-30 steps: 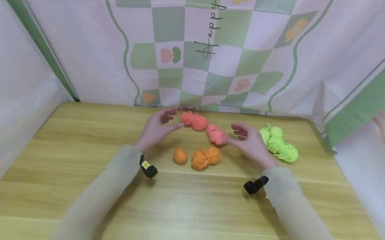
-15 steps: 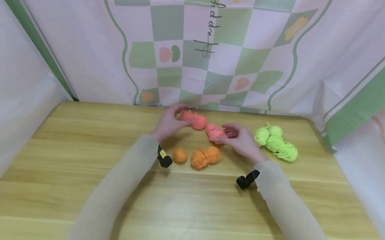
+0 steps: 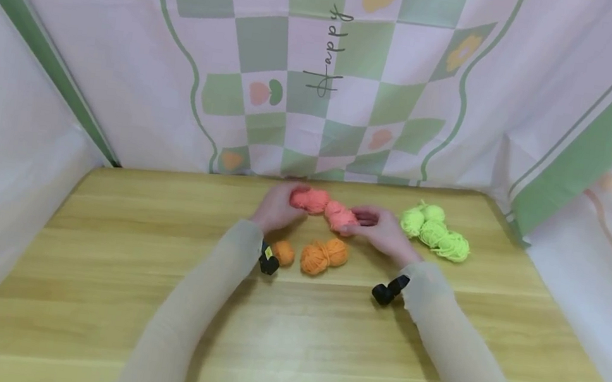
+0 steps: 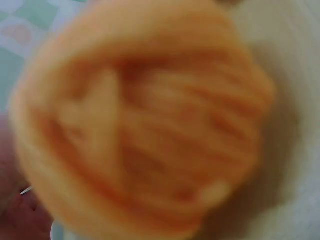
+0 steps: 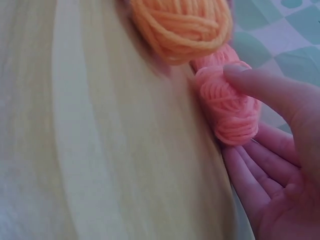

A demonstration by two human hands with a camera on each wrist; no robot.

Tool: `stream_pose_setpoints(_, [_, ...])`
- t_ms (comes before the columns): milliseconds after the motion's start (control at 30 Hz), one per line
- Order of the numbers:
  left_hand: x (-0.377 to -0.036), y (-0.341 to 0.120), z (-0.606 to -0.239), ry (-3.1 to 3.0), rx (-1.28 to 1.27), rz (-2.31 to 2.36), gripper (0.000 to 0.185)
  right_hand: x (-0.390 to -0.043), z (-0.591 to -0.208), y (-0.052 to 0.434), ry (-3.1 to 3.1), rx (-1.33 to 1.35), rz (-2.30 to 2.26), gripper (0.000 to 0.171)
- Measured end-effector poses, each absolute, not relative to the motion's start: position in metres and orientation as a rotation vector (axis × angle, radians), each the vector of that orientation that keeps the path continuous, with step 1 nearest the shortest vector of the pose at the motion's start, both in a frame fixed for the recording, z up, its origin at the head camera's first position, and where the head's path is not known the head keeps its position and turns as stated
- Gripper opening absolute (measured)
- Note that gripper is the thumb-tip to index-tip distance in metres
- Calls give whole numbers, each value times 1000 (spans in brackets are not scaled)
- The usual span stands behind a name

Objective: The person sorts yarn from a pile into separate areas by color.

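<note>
Two pink yarn bundles lay end to end near the back of the wooden table (image 3: pixel 286 354), the left pink bundle (image 3: pixel 310 200) and the right pink bundle (image 3: pixel 340 218) meeting or nearly so at their inner ends. The left hand (image 3: pixel 280 206) gripped the outer end of the first, thumb in front and fingers behind; its wrist view showed mostly a blurred orange ball (image 3: pixel 284 252). The right hand (image 3: pixel 382 231) held the second loosely, thumb on the strands and long fingers behind. Such soft windings probably called for light, even pressure from both sides, the pair kept low, since a hard pinch could pull loops loose. The orange ball sat just beside the left wrist camera (image 3: pixel 269 261), so that forearm was best kept steady or lifted clear. A tied orange bundle (image 3: pixel 324 257) lay in front of the pink pair, yellow-green bundles (image 3: pixel 434 232) beyond the right hand, and a checked cloth (image 3: pixel 321 110) hung behind.
</note>
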State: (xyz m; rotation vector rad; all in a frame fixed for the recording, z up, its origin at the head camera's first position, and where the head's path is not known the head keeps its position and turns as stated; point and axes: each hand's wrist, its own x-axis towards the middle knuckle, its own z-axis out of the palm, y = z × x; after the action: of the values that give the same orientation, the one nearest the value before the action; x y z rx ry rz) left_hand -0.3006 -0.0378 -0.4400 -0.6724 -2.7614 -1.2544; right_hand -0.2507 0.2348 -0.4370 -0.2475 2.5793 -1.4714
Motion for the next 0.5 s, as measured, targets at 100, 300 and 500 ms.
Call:
stream_pose_setpoints(100, [-299,-39,-442,-2737,-660,-1302,54,-250,-438,235,2564,-232,-1494,76])
stream_pose_setpoints(300, [-296,-42,-443,-2747,-599,-1303,49,-251,-439,234,2555,-210,-1499,75])
stream_pose_setpoints(500, [-296,-43,-443,-2752,-589,-1268,55,-251,-440,236,2561,-206,-1501,75])
